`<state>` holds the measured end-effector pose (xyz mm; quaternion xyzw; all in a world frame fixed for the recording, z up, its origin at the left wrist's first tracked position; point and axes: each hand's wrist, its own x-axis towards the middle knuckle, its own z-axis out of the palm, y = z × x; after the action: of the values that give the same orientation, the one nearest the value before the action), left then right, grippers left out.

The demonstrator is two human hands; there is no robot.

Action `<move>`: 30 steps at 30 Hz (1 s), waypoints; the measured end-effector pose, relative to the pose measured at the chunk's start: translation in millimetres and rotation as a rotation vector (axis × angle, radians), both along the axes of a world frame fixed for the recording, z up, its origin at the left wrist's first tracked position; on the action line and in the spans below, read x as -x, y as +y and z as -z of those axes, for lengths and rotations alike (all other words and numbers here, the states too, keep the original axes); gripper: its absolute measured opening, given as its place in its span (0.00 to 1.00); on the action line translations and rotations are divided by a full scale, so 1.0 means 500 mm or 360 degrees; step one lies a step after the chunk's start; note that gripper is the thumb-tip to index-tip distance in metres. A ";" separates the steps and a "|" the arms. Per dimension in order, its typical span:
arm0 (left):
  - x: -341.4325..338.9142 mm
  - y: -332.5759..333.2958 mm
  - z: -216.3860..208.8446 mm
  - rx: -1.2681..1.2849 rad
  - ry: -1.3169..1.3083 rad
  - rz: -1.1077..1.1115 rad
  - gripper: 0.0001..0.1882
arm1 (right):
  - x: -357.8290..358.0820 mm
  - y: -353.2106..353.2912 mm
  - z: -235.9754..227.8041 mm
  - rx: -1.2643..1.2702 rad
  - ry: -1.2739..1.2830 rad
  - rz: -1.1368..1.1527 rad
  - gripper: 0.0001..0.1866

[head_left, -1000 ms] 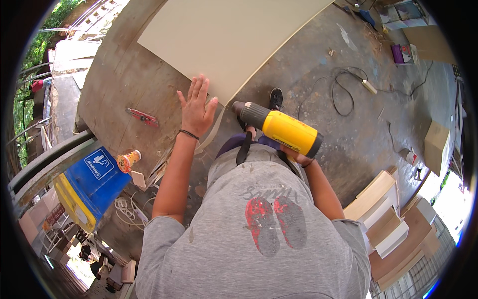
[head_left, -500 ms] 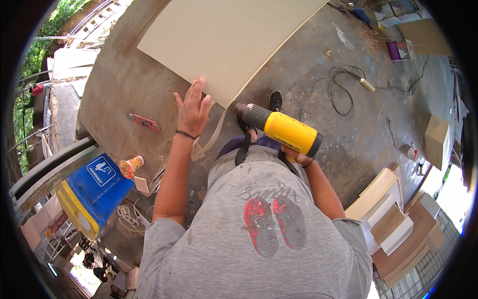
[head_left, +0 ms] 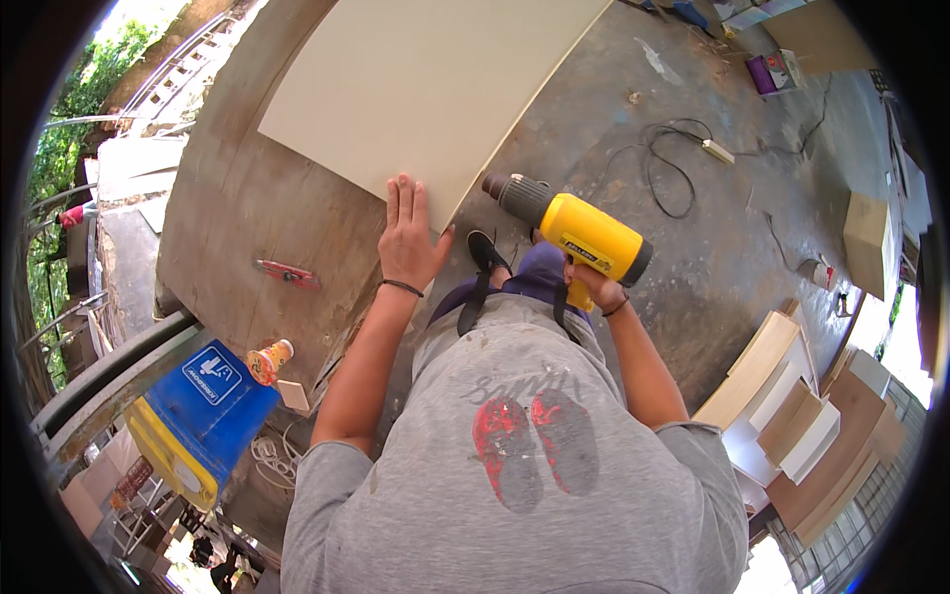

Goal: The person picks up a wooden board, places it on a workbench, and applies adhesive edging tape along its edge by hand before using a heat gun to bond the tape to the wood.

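Observation:
My right hand (head_left: 597, 287) is wrapped round the handle of a yellow heat gun (head_left: 592, 234). Its dark nozzle points left toward the near corner of a large cream-white board (head_left: 416, 89). That board lies on a brown wooden worktop (head_left: 228, 188) and has a thin pale strip along its right edge. My left hand (head_left: 412, 241) rests flat on the board's near corner, fingers stretched forward and thumb out to the side. Nothing is gripped in it. A red utility knife (head_left: 288, 274) lies on the worktop, left of my left hand.
A blue and yellow bin (head_left: 223, 401) stands at the left, with an orange patterned cup (head_left: 269, 361) beside it. Across the concrete floor at right runs a black cable (head_left: 661, 178) with a white power strip (head_left: 717, 151). Wooden panels and boxes (head_left: 782, 406) stand at lower right.
My left hand has come down onto the board's near corner, moving right and toward me. The heat gun has shifted slightly right, still in my right hand.

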<state>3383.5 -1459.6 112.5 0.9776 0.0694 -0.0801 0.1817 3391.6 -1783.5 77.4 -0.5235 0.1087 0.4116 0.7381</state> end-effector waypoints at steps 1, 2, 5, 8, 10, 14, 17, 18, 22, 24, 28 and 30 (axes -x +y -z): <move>0.000 -0.003 -0.001 -0.0025 0.0007 0.0019 0.39 | -0.006 0.000 0.002 0.0002 0.0017 0.0015 0.10; 0.001 -0.003 -0.002 -0.0043 0.0009 0.0039 0.39 | -0.013 0.001 0.003 0.0003 0.0034 0.0028 0.10; 0.010 0.001 -0.005 -0.0090 -0.0010 0.0069 0.38 | -0.031 0.000 0.012 -0.0018 0.0092 0.0044 0.09; 0.013 -0.003 -0.011 -0.0135 -0.0028 0.0030 0.38 | -0.054 -0.007 0.015 0.0005 0.0133 0.0039 0.10; 0.012 -0.010 -0.024 -0.0191 0.0032 -0.0027 0.37 | -0.070 -0.017 0.019 0.0021 0.0149 0.0029 0.11; 0.017 -0.014 -0.029 -0.0199 0.0056 -0.0065 0.36 | -0.098 -0.045 0.040 0.0042 0.0202 0.0051 0.12; 0.024 -0.019 -0.033 -0.0206 0.0049 -0.0056 0.35 | -0.132 -0.058 0.024 0.0053 0.0239 0.0134 0.13; 0.030 -0.022 -0.032 -0.0215 0.0044 -0.0053 0.35 | -0.144 -0.061 0.016 0.0054 0.0247 0.0166 0.14; 0.031 -0.037 -0.041 -0.0228 0.0036 -0.0066 0.35 | -0.193 -0.087 0.017 0.0016 0.0210 0.0261 0.14; 0.023 -0.043 -0.042 -0.0235 0.0056 -0.0092 0.35 | -0.219 -0.099 0.026 -0.0021 0.0165 0.0305 0.15; 0.030 -0.064 -0.053 -0.0272 0.0119 -0.0147 0.35 | -0.259 -0.123 0.038 0.0000 0.0170 0.0416 0.14; 0.029 -0.068 -0.056 -0.0276 0.0134 -0.0171 0.36 | -0.288 -0.129 0.043 0.0006 0.0158 0.0454 0.14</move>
<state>3368.9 -1493.7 140.3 0.9803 0.1360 -0.1048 0.0973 3535.9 -1848.0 55.7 -0.4831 0.2189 0.3278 0.7818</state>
